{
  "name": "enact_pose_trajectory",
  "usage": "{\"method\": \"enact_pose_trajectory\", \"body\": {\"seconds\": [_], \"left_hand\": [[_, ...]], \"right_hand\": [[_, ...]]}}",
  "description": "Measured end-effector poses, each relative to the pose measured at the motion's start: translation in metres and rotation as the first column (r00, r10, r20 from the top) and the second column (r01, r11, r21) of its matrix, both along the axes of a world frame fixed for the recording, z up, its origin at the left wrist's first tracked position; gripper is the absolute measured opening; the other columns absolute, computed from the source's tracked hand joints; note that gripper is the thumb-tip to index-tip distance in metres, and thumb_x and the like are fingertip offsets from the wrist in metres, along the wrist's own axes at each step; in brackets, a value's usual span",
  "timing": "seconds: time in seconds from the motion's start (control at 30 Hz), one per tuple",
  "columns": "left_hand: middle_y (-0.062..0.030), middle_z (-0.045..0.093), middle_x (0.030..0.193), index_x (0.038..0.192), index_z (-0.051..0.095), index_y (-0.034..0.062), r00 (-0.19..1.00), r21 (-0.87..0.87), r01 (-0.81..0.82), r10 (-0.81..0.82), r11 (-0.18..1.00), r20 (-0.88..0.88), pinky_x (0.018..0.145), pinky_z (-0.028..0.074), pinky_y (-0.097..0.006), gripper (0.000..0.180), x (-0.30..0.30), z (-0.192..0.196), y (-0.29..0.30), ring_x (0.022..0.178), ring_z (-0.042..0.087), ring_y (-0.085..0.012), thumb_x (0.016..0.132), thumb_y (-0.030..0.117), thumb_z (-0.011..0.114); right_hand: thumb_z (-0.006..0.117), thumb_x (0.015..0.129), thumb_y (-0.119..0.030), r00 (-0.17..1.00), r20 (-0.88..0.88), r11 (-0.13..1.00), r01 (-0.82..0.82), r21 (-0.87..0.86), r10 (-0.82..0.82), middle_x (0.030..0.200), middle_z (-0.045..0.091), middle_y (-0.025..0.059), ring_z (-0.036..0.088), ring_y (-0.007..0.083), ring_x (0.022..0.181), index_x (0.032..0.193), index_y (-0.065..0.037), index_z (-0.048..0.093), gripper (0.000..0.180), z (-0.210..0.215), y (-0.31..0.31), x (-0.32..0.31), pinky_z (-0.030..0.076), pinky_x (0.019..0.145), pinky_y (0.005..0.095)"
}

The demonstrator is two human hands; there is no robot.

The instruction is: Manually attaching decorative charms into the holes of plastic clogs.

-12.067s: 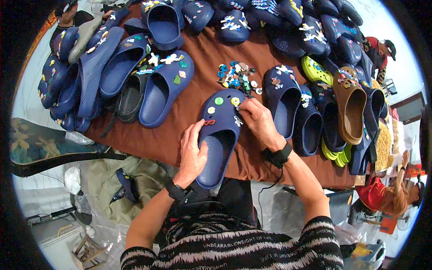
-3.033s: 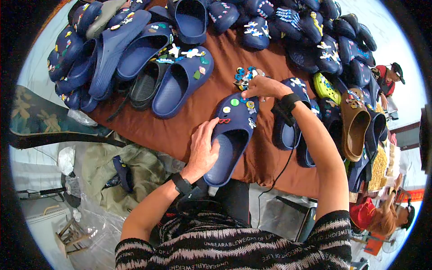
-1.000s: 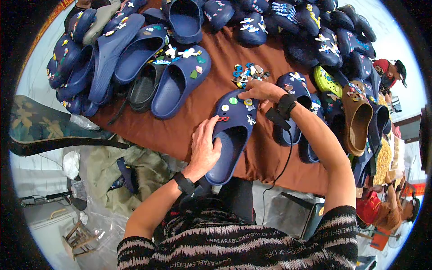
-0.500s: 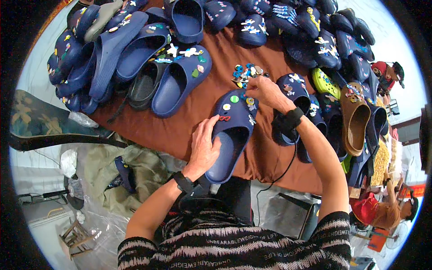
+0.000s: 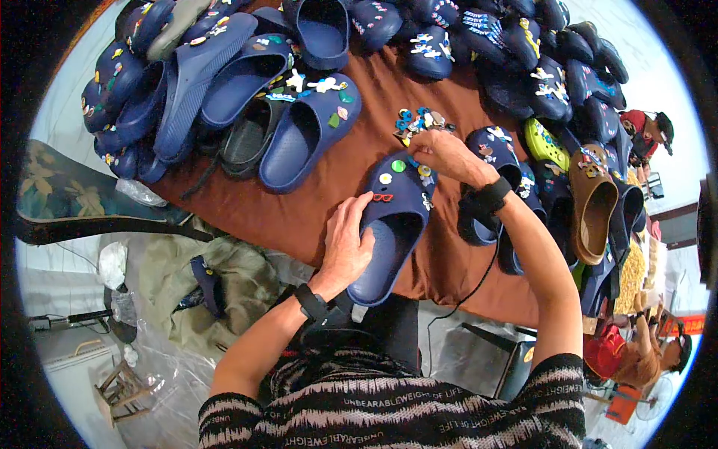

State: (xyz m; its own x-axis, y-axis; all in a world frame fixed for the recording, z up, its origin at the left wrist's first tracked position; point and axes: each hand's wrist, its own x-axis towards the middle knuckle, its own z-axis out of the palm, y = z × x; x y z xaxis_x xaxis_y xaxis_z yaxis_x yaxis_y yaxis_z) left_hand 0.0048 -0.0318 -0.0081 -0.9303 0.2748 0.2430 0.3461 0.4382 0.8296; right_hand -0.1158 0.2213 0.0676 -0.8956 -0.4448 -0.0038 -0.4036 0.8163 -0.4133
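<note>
Left hand (image 5: 346,243) clamps the clog (image 5: 402,196) at the table (image 5: 258,221) edge; right hand (image 5: 447,159), flatter a second ago, now bunches at its toe (grip hidden, I cannot tell), so work seems centred there.

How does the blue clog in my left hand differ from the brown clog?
Your left hand holds the blue clog, while no hand touches the brown clog. The blue clog lies apart from other shoes; the brown clog sits among them. Both carry charms on top.
</note>
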Motion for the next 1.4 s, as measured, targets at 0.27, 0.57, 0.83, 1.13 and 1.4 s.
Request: {"method": "enact_pose_trajectory", "body": {"seconds": [0.27,0.57,0.83,1.13,1.4], "left_hand": [[-0.0200,0.048,0.140,0.143,0.045,0.0076,1.000,0.004,0.010,-0.010,1.000,0.012,0.113,0.033,-0.046,0.062,-0.001,0.000,0.000,0.133,0.044,-0.0387,0.082,-0.001,0.058],[-0.0200,0.047,0.141,0.144,0.044,0.0090,1.000,-0.010,0.008,-0.008,1.000,0.013,0.113,0.033,-0.046,0.063,0.000,0.000,0.001,0.135,0.043,-0.0387,0.083,-0.001,0.058],[-0.0202,0.047,0.140,0.143,0.045,0.0088,1.000,-0.005,0.007,-0.007,1.000,0.028,0.113,0.033,-0.046,0.062,0.000,0.002,0.000,0.134,0.043,-0.0391,0.083,-0.001,0.057],[-0.0205,0.048,0.140,0.143,0.045,0.0080,1.000,-0.005,0.007,-0.007,1.000,0.028,0.113,0.033,-0.046,0.061,0.000,0.002,-0.001,0.134,0.044,-0.0394,0.083,0.000,0.057],[-0.0203,0.048,0.140,0.143,0.045,0.0077,1.000,0.007,0.002,-0.002,1.000,0.006,0.113,0.033,-0.047,0.061,0.000,-0.001,-0.002,0.133,0.044,-0.0392,0.084,0.000,0.057]], "right_hand": [[0.066,0.085,-0.013,0.998,-0.060,0.993,-0.002,0.119,0.009,0.092,0.071,0.0187,0.069,0.0356,0.091,0.098,-0.004,0.069,0.015,0.010,-0.012,0.016,0.054,0.079,0.0459],[0.064,0.087,-0.011,0.999,0.030,0.965,0.037,-0.259,-0.030,0.086,0.067,0.0097,0.062,0.0180,0.084,0.099,0.004,0.061,0.019,0.016,0.006,0.002,0.051,0.076,0.0347],[0.067,0.090,-0.017,0.980,0.199,0.988,0.030,-0.154,0.002,0.083,0.069,0.0136,0.064,0.0206,0.079,0.098,0.003,0.069,0.022,0.013,0.022,-0.012,0.051,0.073,0.0379],[0.067,0.087,-0.021,0.942,0.334,0.989,-0.060,0.134,0.012,0.081,0.069,0.0167,0.065,0.0272,0.075,0.091,0.003,0.069,0.024,0.013,0.007,-0.029,0.051,0.071,0.0415],[0.068,0.082,-0.021,0.969,0.243,0.967,-0.011,0.255,-0.053,0.084,0.071,0.0196,0.068,0.0328,0.077,0.088,0.001,0.070,0.023,0.016,-0.005,-0.026,0.052,0.071,0.0438]]}}
